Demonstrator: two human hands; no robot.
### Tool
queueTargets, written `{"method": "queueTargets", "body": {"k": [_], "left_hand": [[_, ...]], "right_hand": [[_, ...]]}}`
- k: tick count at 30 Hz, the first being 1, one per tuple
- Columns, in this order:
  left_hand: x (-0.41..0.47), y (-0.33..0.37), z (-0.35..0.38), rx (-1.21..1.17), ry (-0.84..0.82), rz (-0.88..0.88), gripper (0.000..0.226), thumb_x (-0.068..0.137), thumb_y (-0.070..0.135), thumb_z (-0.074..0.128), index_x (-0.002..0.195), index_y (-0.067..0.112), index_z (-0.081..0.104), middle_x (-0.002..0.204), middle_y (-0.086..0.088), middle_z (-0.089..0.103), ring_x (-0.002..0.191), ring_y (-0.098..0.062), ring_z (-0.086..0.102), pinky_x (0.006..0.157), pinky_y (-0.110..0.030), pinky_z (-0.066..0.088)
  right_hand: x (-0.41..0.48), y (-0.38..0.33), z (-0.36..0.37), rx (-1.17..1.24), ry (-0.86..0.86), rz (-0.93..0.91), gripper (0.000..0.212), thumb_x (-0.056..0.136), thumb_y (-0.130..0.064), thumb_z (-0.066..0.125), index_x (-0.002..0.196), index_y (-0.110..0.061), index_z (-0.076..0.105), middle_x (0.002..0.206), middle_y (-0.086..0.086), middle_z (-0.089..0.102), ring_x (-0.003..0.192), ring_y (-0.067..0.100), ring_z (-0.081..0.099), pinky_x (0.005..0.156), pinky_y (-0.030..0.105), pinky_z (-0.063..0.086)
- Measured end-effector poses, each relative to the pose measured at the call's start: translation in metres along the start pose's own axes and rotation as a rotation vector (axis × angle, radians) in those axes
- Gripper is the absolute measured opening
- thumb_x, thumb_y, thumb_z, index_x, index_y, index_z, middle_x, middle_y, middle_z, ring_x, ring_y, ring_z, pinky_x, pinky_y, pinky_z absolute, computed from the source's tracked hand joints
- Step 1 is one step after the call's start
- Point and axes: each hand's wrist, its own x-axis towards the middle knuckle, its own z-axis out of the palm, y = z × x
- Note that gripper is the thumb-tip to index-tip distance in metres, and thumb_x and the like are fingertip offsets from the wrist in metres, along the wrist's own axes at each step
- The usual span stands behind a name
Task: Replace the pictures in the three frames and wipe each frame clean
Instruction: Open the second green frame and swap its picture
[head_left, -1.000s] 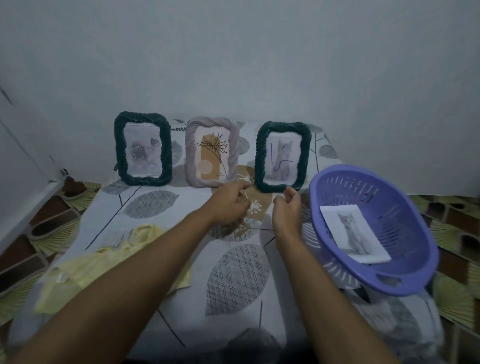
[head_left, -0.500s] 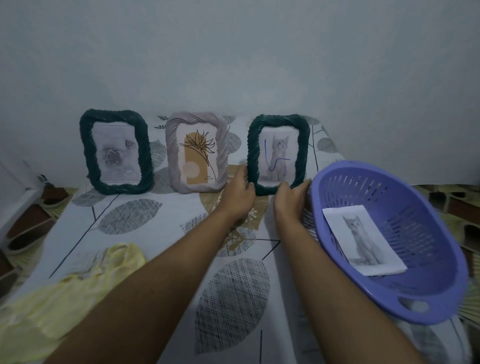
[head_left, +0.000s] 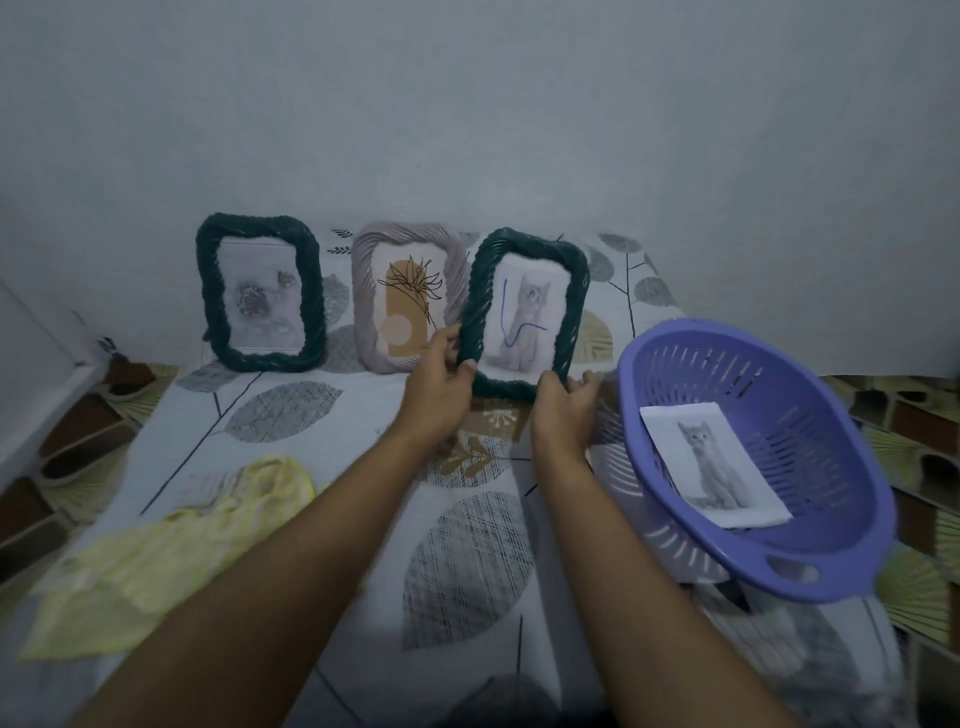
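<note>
The right green frame (head_left: 573, 306) faces me, long side roughly upright but top tipped rightward, at the back between the lilac frame (head_left: 366, 291) and purple basket (head_left: 821, 431). Both arms reach forward, left hand (head_left: 436, 387) and right hand (head_left: 563, 402) each gripping 1 bottom corner. So 3 frames counting the other green frame (head_left: 311, 291), plus 1 loose cat print (head_left: 711, 462), 1 yellow cloth (head_left: 156, 566).

Leaf-print tablecloth (head_left: 467, 571) below a grey wall (head_left: 467, 104); patterned floor tiles (head_left: 898, 452) alongside
</note>
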Motion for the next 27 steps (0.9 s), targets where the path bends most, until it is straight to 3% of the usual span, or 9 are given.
{"method": "queueTargets", "body": {"k": [3, 6, 10, 13, 15, 19, 22, 25, 27], "left_hand": [[-0.026, 0.018, -0.026, -0.046, -0.040, -0.023, 0.041, 0.100, 0.004, 0.052, 0.137, 0.020, 0.049, 0.103, 0.003, 0.062, 0.093, -0.014, 0.066, 0.090, -0.036, 0.058], [-0.054, 0.035, -0.050, 0.002, -0.070, 0.001, 0.036, 0.098, 0.004, 0.057, 0.127, 0.024, 0.055, 0.105, -0.007, 0.063, 0.096, -0.022, 0.068, 0.086, -0.039, 0.060], [-0.089, 0.050, -0.078, 0.153, -0.032, 0.047, 0.022, 0.092, 0.011, 0.068, 0.107, 0.026, 0.062, 0.097, -0.002, 0.069, 0.088, -0.025, 0.071, 0.078, -0.044, 0.061], [-0.114, 0.057, -0.091, 0.449, 0.053, 0.140, 0.018, 0.087, 0.020, 0.074, 0.102, 0.024, 0.066, 0.089, 0.009, 0.071, 0.082, -0.012, 0.069, 0.080, -0.032, 0.057], [-0.129, 0.060, -0.094, 0.643, 0.100, 0.218, 0.017, 0.087, 0.022, 0.074, 0.103, 0.024, 0.067, 0.092, 0.006, 0.074, 0.086, -0.012, 0.070, 0.080, -0.030, 0.055], [-0.146, 0.054, -0.094, 1.003, 0.183, 0.452, 0.018, 0.092, 0.030, 0.063, 0.108, 0.022, 0.065, 0.089, -0.006, 0.074, 0.082, -0.031, 0.068, 0.071, -0.042, 0.054], [-0.154, 0.048, -0.091, 1.173, 0.234, 0.534, 0.018, 0.089, 0.023, 0.066, 0.105, 0.015, 0.064, 0.072, -0.013, 0.068, 0.062, -0.036, 0.064, 0.056, -0.038, 0.049], [-0.159, 0.043, -0.089, 1.291, 0.252, 0.567, 0.027, 0.068, 0.012, 0.084, 0.088, 0.013, 0.067, 0.049, -0.009, 0.059, 0.038, -0.032, 0.055, 0.039, -0.029, 0.041], [-0.159, 0.039, -0.088, 1.315, 0.263, 0.577, 0.032, 0.058, 0.009, 0.089, 0.082, 0.013, 0.068, 0.043, -0.007, 0.054, 0.032, -0.029, 0.051, 0.037, -0.024, 0.032]], "right_hand": [[-0.025, -0.001, -0.007, 0.009, -0.068, 0.030, 0.064, 0.095, -0.014, 0.052, 0.154, -0.013, 0.027, 0.147, 0.008, 0.047, 0.121, 0.022, 0.049, 0.092, 0.031, 0.035], [-0.052, -0.006, -0.016, 0.000, -0.157, 0.097, 0.060, 0.093, -0.014, 0.053, 0.150, -0.014, 0.032, 0.133, 0.008, 0.051, 0.107, 0.020, 0.050, 0.087, 0.031, 0.038], [-0.087, -0.009, -0.026, -0.046, -0.284, 0.119, 0.060, 0.070, -0.031, 0.057, 0.127, -0.014, 0.048, 0.109, 0.007, 0.058, 0.084, 0.021, 0.056, 0.073, 0.036, 0.050], [-0.103, -0.014, -0.036, -0.131, -0.263, -0.020, 0.040, 0.087, -0.034, 0.060, 0.123, -0.020, 0.049, 0.108, 0.002, 0.060, 0.095, 0.021, 0.059, 0.089, 0.042, 0.051], [-0.112, -0.022, -0.040, -0.128, -0.242, -0.160, 0.019, 0.091, -0.034, 0.060, 0.106, -0.023, 0.058, 0.099, 0.000, 0.066, 0.092, 0.021, 0.064, 0.088, 0.041, 0.052], [-0.131, -0.037, -0.033, -0.196, -0.268, -0.324, 0.040, 0.085, -0.060, 0.063, 0.076, -0.021, 0.071, 0.076, -0.001, 0.074, 0.074, 0.016, 0.073, 0.074, 0.037, 0.059], [-0.134, -0.042, -0.029, -0.248, -0.234, -0.341, 0.034, 0.084, -0.048, 0.068, 0.062, -0.022, 0.070, 0.066, -0.003, 0.073, 0.068, 0.019, 0.072, 0.074, 0.040, 0.059], [-0.135, -0.045, -0.027, -0.262, -0.223, -0.295, 0.028, 0.085, -0.033, 0.071, 0.062, -0.018, 0.071, 0.064, 0.000, 0.074, 0.058, 0.016, 0.072, 0.065, 0.033, 0.058], [-0.134, -0.044, -0.026, -0.250, -0.208, -0.247, 0.026, 0.082, -0.031, 0.072, 0.062, -0.016, 0.071, 0.061, -0.001, 0.073, 0.056, 0.016, 0.072, 0.066, 0.035, 0.060]]}}
